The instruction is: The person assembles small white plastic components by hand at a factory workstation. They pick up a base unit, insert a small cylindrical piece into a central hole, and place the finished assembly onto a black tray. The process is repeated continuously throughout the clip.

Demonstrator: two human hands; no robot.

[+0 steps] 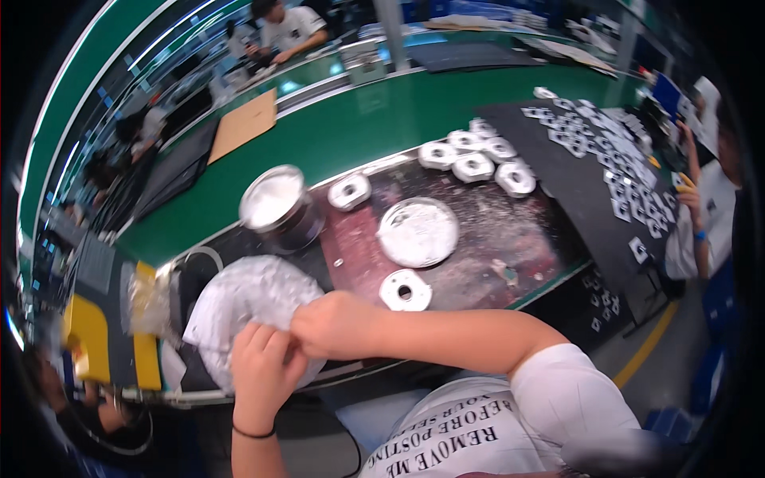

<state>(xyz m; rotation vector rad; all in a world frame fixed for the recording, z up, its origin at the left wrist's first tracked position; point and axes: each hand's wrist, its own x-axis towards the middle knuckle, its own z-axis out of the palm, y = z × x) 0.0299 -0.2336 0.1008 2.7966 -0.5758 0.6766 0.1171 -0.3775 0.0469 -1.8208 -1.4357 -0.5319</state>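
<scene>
My left hand (pixel 263 362) and my right hand (pixel 331 323) meet with curled fingers over the near right part of a large round white, wrinkled thing (pixel 247 299), perhaps cloth or plastic. Whatever the fingers grip is hidden. Beyond it stands a metal pot (pixel 291 223) with white contents. To the right, a round dish (pixel 418 232) smeared with white lies on the stained reddish board (pixel 351 255). One white ring-shaped part (pixel 394 295) with a dark centre hole lies near my right forearm; a similar part (pixel 349 190) sits at the board's far left.
Several white ring-shaped parts (pixel 472 166) cluster at the board's far right. A black board (pixel 558 187) carries many small pale pieces. Cardboard (pixel 243 125) lies on the green surface behind. A clear bag (pixel 151 299) is at left. Another person's hand (pixel 687 195) appears at right.
</scene>
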